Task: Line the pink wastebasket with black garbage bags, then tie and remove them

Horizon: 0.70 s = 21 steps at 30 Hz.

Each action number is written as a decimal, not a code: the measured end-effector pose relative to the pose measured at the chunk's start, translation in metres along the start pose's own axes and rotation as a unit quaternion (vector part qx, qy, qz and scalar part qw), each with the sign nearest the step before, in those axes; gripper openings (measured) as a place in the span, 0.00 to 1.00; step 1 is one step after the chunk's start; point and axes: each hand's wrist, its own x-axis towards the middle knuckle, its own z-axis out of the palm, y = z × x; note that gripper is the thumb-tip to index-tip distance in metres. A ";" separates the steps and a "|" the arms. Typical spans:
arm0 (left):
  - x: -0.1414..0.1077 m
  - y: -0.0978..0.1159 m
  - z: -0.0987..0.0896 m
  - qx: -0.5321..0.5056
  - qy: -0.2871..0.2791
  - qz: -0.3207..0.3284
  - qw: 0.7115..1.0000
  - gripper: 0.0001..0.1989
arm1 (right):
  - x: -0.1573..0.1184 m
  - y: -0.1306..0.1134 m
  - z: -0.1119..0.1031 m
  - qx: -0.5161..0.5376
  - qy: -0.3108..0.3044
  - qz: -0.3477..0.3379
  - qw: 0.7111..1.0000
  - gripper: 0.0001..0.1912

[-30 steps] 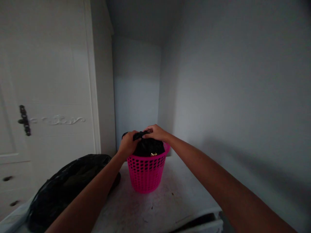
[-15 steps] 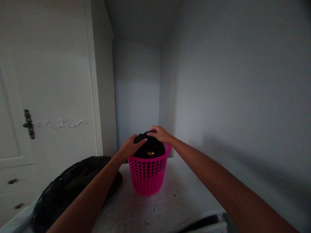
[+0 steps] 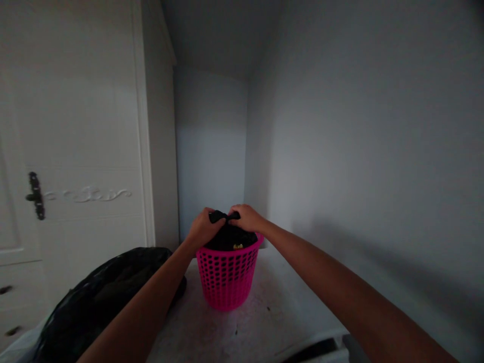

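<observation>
A pink perforated basket stands upright on a pale, stained surface. Black material with a small gold-coloured piece near its front fills the top of the basket. Above the rim, my left hand pinches a fold of this material at the left. My right hand grips the same fold from the right, its fingers close to those of my left hand. The lower part of the black material is hidden inside the basket, apart from dark patches behind the holes.
A large black plastic bag lies at the left, partly behind my left forearm. Beyond it is a white wardrobe with a dark handle. A grey wall runs along the right. A dark object lies at the front edge.
Both hands have closed on the black material and drawn a fold of it together above the basket. The mound of material now sits lower. The view has shifted slightly.
</observation>
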 end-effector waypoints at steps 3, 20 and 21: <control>-0.001 -0.006 -0.002 0.020 0.002 -0.002 1.000 0.15 | -0.001 0.005 0.000 -0.014 0.008 0.020 1.000 0.04; -0.006 -0.017 -0.017 -0.051 0.104 -0.077 0.990 0.10 | -0.009 0.038 -0.009 0.213 0.181 0.102 0.955 0.03; -0.007 -0.023 -0.020 -0.059 0.121 -0.097 0.986 0.11 | -0.011 0.045 -0.012 0.229 0.202 0.118 0.945 0.01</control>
